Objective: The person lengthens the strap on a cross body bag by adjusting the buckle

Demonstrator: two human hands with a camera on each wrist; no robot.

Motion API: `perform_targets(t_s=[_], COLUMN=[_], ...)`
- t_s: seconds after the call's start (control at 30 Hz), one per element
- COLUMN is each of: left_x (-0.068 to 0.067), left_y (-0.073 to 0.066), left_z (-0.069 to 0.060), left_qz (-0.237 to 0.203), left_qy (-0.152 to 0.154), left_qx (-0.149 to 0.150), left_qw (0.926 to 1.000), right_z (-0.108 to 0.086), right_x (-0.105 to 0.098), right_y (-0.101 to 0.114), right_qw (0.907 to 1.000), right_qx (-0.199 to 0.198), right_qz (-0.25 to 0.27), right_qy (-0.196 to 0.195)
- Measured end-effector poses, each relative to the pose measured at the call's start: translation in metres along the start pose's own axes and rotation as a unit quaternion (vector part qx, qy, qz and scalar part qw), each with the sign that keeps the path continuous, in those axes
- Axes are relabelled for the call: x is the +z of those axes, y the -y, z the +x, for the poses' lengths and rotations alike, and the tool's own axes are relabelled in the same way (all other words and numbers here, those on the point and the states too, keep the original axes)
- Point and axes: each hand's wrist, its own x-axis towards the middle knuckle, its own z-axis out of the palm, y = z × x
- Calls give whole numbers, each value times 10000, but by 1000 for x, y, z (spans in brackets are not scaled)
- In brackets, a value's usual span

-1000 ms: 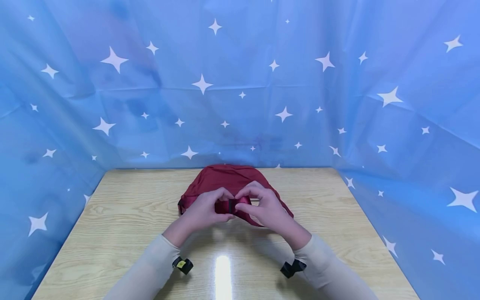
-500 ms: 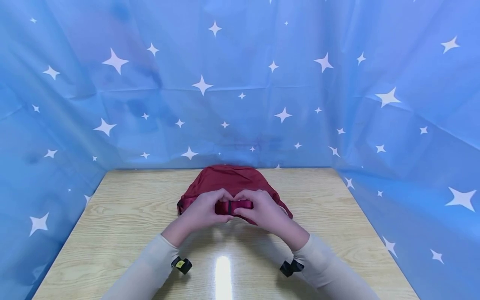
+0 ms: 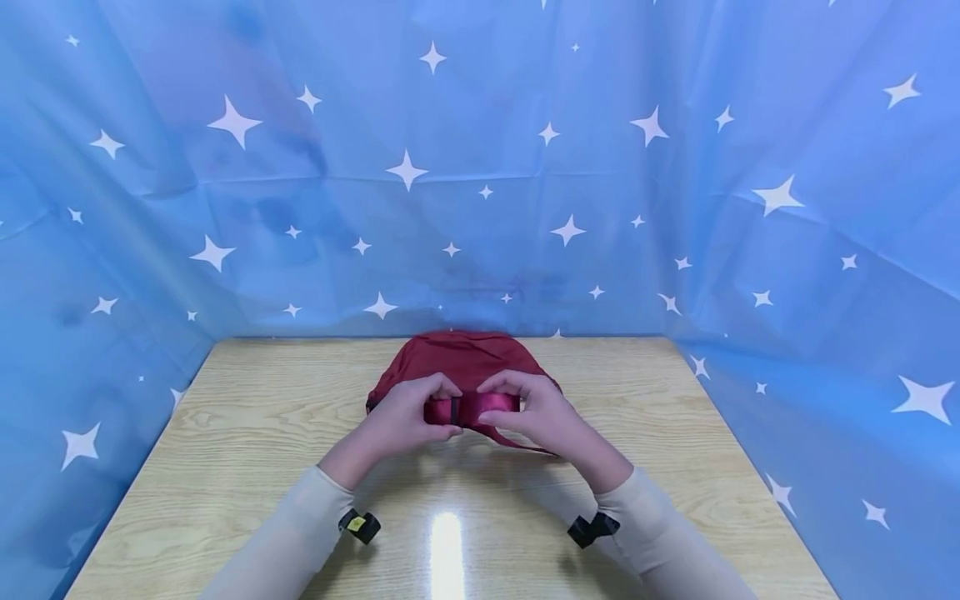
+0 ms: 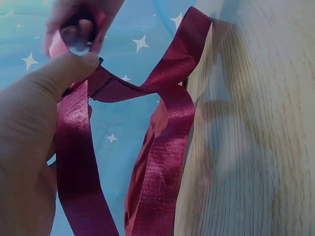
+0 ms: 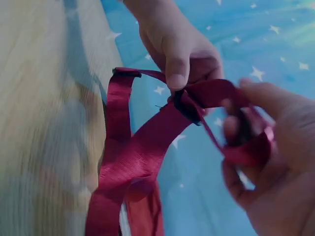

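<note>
A red fabric bag [image 3: 465, 357] lies at the table's far edge, behind both hands. My left hand [image 3: 405, 417] pinches its red webbing strap [image 5: 138, 152] beside a black strap slider [image 5: 186, 105], the thumb lying over the webbing. To the right, my right hand [image 3: 551, 417] has its fingers curled round a loop of the same strap [image 5: 253, 150]. A dark piece [image 5: 244, 129], blurred and partly covered by fingers, shows inside that loop. A second black slider [image 5: 127, 73] sits farther along the strap, beyond the left hand's grip.
The pale wooden table [image 3: 262, 467] bears a bright light reflection near its front. A blue curtain [image 3: 480, 208] printed with white stars rises behind the table and along both sides. Black wrist cameras [image 3: 360, 527] are strapped over the sleeves.
My hands have drawn slightly apart: the right has shifted right with the strap loop, the left a little to the left. More red webbing shows between them.
</note>
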Motion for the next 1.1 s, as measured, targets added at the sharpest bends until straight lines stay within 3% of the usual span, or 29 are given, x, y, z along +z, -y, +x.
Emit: perform_targets(t_s=[0.2, 0.4, 0.53, 0.7, 0.8, 0.87, 1.1], left_x=[0, 1, 0, -1, -2, -2, -3], left_y=[-4, -4, -4, -3, 0, 1, 3], left_z=[1, 0, 0, -1, -2, -2, -3], left_qz=[177, 241, 219, 169, 122, 87, -128], left_qy=[161, 269, 237, 142, 44, 0, -50], left_qx=[70, -5, 4, -18, -62, -73, -178], left_qw=[9997, 9993, 9995, 9998, 9999, 9999, 9997], right_z=[3, 6, 6, 2, -2, -3, -4], right_x=[6, 17, 19, 16, 13, 12, 3], right_y=[10, 14, 14, 14, 13, 11, -8], right_qw=[9893, 9826, 9878, 9997, 9979, 9962, 9911], right_qx=[-335, -591, -517, -133, -47, -66, -1030], right_qz=[-1378, -1734, -1440, -183, 621, 838, 636], right_qy=[330, 319, 291, 12, -190, -241, -555])
